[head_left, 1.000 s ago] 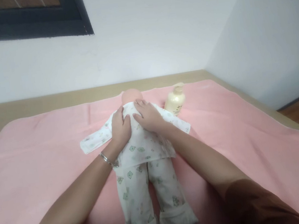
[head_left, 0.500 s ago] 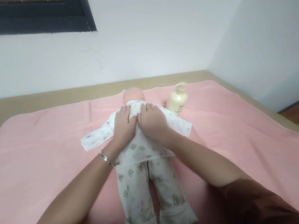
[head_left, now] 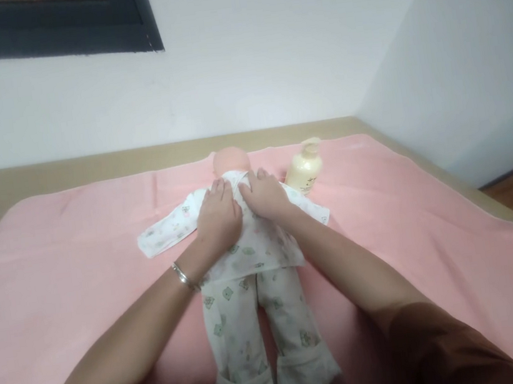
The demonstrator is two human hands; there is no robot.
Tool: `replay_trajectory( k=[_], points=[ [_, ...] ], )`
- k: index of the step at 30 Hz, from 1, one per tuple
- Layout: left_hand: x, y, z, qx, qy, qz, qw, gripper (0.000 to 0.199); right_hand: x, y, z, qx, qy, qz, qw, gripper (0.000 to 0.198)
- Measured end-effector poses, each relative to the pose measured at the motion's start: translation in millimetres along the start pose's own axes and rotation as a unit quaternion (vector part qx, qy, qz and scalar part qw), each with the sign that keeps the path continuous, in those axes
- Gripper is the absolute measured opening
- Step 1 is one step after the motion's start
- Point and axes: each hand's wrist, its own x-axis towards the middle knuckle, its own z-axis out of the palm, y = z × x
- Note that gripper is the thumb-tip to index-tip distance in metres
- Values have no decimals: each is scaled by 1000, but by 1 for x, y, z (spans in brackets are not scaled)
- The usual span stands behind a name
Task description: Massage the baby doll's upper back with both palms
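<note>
A baby doll (head_left: 248,253) in a white patterned top and trousers lies with its bald head (head_left: 231,160) at the far end and its sleeves spread to both sides. My left hand (head_left: 220,214) rests on the left half of its upper body, fingers stretched toward the head. On the right half, near the shoulder, lies my right hand (head_left: 265,196), with the thumb pointing inward and the fingers partly hidden behind the hand. Neither hand grasps anything. A silver bracelet (head_left: 185,277) circles my left wrist.
A cream pump bottle (head_left: 304,167) stands just beyond the doll's right sleeve. The pink cloth (head_left: 82,271) spreads beneath everything, over a tan surface (head_left: 0,185). Behind rises a white wall (head_left: 256,47) with a dark frame (head_left: 51,33) at upper left.
My right hand has shifted right, toward the doll's shoulder, opening a gap between the hands. My left hand has turned slightly inward. The doll's body has moved a little to the right.
</note>
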Motion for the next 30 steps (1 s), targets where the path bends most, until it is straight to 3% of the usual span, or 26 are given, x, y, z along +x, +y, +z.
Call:
replay_trajectory(
  k=[4,7,11,14,16,20,26,30],
  points=[
    [11,-11,0,-72,-21,-46,996,66,-14,-6,4,-46,34,-43,997,60],
    [20,-23,2,-127,-2,-76,989,64,-38,-17,5,-74,48,-110,990,59],
    [20,-28,6,-139,47,-78,986,60,-61,-28,3,-98,16,-178,979,59],
    [17,-26,7,-138,62,-72,986,57,-55,-26,-1,-98,-8,-208,973,59],
    [16,-23,7,-139,66,-66,986,56,-42,-20,-4,-76,-13,-197,977,56],
    [17,-20,5,-125,61,-68,988,57,-17,-7,-1,-5,7,-89,996,59],
    [17,-23,7,-76,50,-52,995,60,-12,-2,6,16,34,-101,994,51],
    [4,-13,3,38,17,33,999,55,-11,0,2,10,23,-108,994,50]
  ],
)
